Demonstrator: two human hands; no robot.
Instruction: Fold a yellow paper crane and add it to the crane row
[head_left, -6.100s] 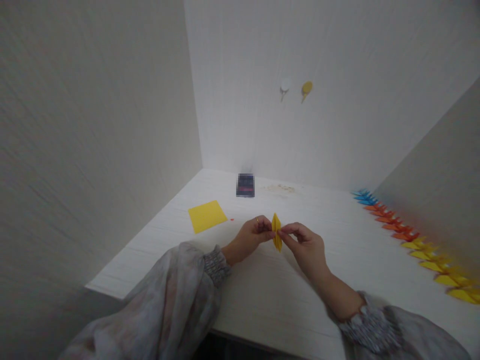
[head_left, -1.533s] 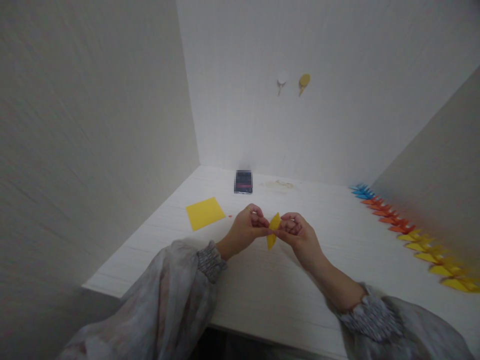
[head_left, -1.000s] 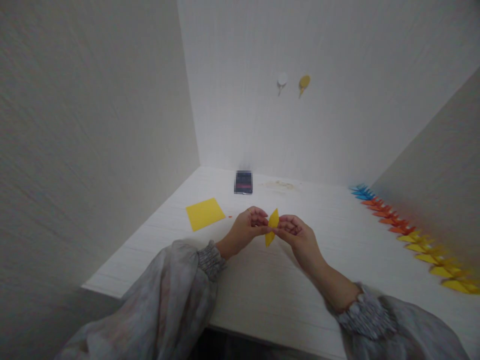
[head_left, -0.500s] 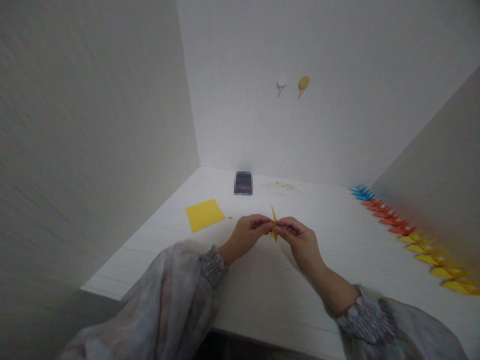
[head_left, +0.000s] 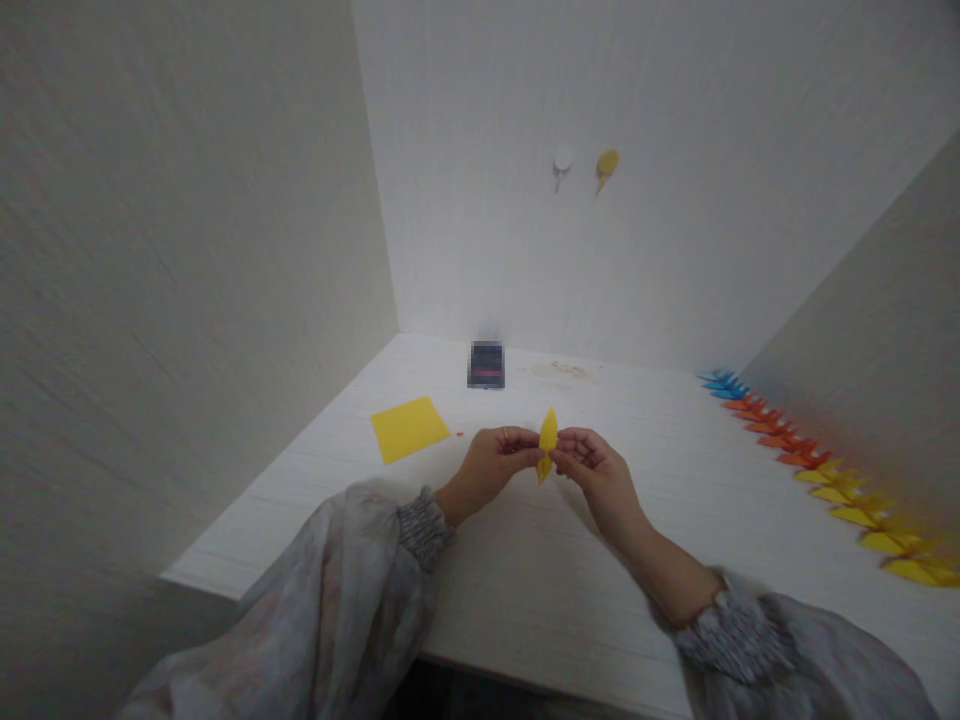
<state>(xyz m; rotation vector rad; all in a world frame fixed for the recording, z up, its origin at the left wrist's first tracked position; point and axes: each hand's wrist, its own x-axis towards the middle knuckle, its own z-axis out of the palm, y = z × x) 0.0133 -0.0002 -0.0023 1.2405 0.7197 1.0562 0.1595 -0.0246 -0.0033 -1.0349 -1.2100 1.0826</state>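
Note:
Between my hands, a small folded yellow origami paper (head_left: 549, 428) is held upright above the white table (head_left: 525, 580). My left hand (head_left: 491, 468) pinches its left side between thumb and fingers. From the other side, my right hand (head_left: 600, 475) grips it with thumb and fingertips. The piece is narrow and pointed at top and bottom; my fingertips cover part of its middle. A yellow paper stack or sheet (head_left: 409, 430) lies flat to the left of my left hand.
Along the right wall runs a row of folded paper pieces: blue (head_left: 724, 384), orange (head_left: 776, 430) and yellow (head_left: 874, 515). A dark blurred-out object (head_left: 486, 365) sits near the back wall. Two round hooks, one white (head_left: 562, 160) and one yellow (head_left: 607, 165), are on that wall.
The yellow origami paper has turned in my fingers, so a broader face now shows instead of a thin edge. Both hands stay in nearly the same place.

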